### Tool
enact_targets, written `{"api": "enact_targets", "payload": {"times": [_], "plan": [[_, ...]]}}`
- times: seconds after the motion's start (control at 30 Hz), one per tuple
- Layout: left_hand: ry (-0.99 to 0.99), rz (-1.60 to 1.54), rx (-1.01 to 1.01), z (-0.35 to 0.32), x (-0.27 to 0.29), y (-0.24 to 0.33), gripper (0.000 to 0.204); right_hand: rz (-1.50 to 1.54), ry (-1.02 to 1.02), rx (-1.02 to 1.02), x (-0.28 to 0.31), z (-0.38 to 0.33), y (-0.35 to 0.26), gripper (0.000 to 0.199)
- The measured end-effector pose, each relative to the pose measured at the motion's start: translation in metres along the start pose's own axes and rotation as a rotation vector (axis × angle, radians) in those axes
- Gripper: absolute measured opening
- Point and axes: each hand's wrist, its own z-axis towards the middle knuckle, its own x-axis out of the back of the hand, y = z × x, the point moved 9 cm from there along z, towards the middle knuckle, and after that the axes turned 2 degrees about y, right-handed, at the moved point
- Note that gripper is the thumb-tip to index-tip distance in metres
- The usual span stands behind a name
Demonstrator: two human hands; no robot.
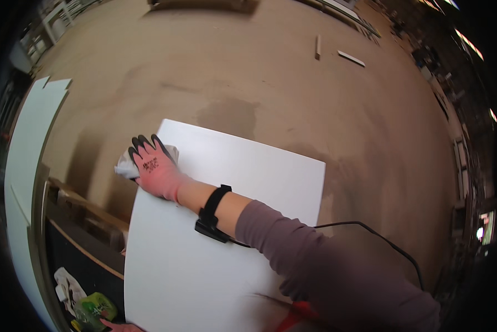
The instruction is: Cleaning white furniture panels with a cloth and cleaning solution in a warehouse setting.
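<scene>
My right hand (pixel 155 169), in a pink glove with dark fingertips, presses a crumpled pale cloth (pixel 128 167) onto the far left edge of a white panel (pixel 232 182). Part of the cloth hangs past that edge, and its fingers lie over the rest. A black strap with a small box (pixel 211 224) circles my right forearm, and a cable runs from it. At the bottom edge only a sliver of my left hand (pixel 124 327), also in pink, shows beside the panel's near left corner; most of its fingers are hidden.
Left of the panel, a dark surface (pixel 85 260) holds a green-and-clear bottle or pack (pixel 98 305) and a whitish crumpled cloth (pixel 70 288). Long pale boards (pixel 30 144) stand farther left. Two narrow strips (pixel 318 47) lie on the brown floor (pixel 270 83) ahead.
</scene>
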Motion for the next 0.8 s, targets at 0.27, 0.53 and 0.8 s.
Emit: {"api": "enact_targets", "payload": {"times": [0.27, 0.53, 0.8], "plan": [[-0.058, 0.011, -0.089, -0.021, -0.030, 0.026, 0.043, -0.063, -0.103, -0.337, 0.045, -0.137, 0.147, 0.061], [-0.113, -0.007, -0.124, -0.041, -0.054, 0.041, 0.043, -0.144, -0.278, -0.646, 0.086, -0.345, 0.138, 0.071], [-0.158, -0.042, -0.150, -0.057, -0.068, 0.058, 0.042, -0.163, 0.156, -0.634, 0.113, -0.338, 0.211, 0.063]]}}
